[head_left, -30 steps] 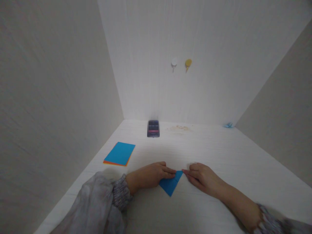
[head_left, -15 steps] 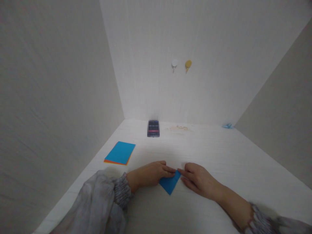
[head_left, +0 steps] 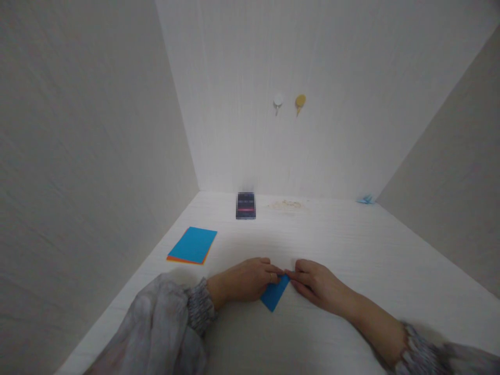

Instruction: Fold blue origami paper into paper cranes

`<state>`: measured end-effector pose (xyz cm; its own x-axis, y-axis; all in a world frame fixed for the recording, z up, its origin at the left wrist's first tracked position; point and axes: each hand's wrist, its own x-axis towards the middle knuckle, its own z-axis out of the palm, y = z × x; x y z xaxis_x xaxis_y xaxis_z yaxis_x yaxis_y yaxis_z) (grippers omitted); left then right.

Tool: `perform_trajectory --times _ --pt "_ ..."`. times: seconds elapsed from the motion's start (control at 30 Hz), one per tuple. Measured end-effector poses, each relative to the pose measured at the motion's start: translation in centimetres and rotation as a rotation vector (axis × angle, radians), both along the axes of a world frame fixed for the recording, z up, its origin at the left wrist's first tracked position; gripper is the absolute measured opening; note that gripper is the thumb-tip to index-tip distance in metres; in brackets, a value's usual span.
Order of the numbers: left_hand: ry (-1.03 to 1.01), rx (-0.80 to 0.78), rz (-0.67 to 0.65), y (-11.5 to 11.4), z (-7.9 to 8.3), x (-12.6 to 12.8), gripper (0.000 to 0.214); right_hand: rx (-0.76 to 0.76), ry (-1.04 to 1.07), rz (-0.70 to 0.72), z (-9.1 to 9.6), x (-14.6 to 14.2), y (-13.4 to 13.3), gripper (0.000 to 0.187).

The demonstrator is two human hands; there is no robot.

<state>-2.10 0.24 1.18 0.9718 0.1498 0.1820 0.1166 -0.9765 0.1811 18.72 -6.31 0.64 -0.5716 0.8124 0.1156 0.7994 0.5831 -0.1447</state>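
Your left hand (head_left: 254, 279) presses the folded blue paper (head_left: 274, 298) to the tabletop (head_left: 336, 237), your right hand (head_left: 318, 282) meeting its far right corner (whether either pinches cannot be told): apparently a creasing step, next calling for even pressure along the fold.

Folded paper (head_left: 274, 297) part-hidden by left hand (head_left: 253, 279)

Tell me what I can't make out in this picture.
Head view: blue paper, partly hidden under the left hand.
Head view: sheet count in the paper stack, hidden by overlap.
Head view: dark object, its details lost to blocky blurring.
Head view: light-blue thing at far right, too small to identify.
Head view: right sleeve, cut off by the picture's edge.
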Motion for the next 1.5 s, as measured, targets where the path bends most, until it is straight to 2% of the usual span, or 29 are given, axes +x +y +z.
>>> perform_trajectory --times 0.37,0.8,1.0,1.33,1.5 --pt "0.053 0.063 0.101 0.5 -0.2 -1.2 0.039 0.050 -0.025 -0.013 -0.3 1.0 0.1 0.031" --pt "0.054 0.159 0.157 0.7 0.1 -1.8 0.027 0.059 -0.016 -0.003 -0.1 1.4 0.1 0.033" --pt "0.037 0.148 0.154 0.6 0.1 -1.7 0.028 0.051 0.002 -0.002 -0.2 1.3 0.1 0.032" --pt "-0.100 0.029 0.118 0.8 -0.2 -2.1 0.024 0.062 -0.002 0.009 0.0 0.9 0.1 0.034" --pt "-0.025 0.070 0.063 0.2 0.2 -1.3 0.019 0.070 -0.021 0.005 0.1 0.4 0.2 0.034"
